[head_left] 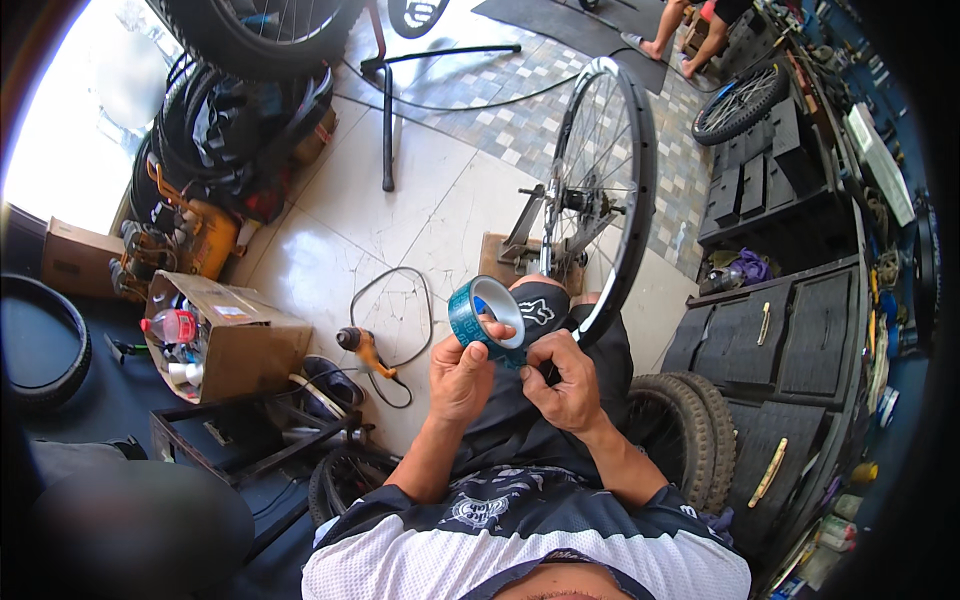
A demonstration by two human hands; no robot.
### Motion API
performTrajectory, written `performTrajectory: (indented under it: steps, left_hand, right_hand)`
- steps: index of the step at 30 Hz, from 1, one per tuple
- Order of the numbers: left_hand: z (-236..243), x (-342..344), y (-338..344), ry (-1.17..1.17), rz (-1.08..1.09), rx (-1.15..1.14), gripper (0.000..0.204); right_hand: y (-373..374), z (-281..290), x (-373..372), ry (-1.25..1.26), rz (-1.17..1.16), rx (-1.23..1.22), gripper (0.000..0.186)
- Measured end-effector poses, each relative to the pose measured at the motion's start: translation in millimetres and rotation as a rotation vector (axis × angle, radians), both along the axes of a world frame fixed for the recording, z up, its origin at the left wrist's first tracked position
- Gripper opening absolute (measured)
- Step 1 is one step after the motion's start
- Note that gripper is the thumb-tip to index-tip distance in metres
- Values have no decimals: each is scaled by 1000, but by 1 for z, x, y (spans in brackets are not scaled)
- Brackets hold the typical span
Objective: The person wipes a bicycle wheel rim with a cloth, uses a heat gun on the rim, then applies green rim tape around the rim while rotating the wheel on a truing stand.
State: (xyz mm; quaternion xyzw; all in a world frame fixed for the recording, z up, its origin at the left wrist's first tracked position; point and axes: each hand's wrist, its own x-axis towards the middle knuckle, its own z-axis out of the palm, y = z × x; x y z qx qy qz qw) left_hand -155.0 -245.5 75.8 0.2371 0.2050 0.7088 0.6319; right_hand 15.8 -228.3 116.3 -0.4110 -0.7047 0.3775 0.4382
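Head view: teal tape roll (465,312) at centre, held by the left hand (463,378), fingers through its core; right hand (562,385) narrowly pinched at its lower-right edge, tape end indistinct. A steady core should help. Spoked wheel (645,180) rim limits rightward movement; wider room lies leftward, over pale tiles (440,215).
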Motion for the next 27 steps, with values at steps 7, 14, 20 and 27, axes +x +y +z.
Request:
performTrajectory:
  steps: [7, 14, 20, 27]
  left_hand:
    - [-27, -29, 7, 167, 78, -4, 36]
    - [-17, -41, 39, 165, -97, -19, 46]
    - [20, -17, 73, 216, -110, 107, 41]
    - [56, 2, 112, -10, -258, 127, 64]
  right_hand:
    - [-12, -16, -19, 159, 115, -400, 12]
    - [-3, -5, -2, 237, 130, -668, 15]
    - [22, 26, 8, 50, -76, -301, 20]
    - [31, 50, 36, -16, -188, 31, 19]
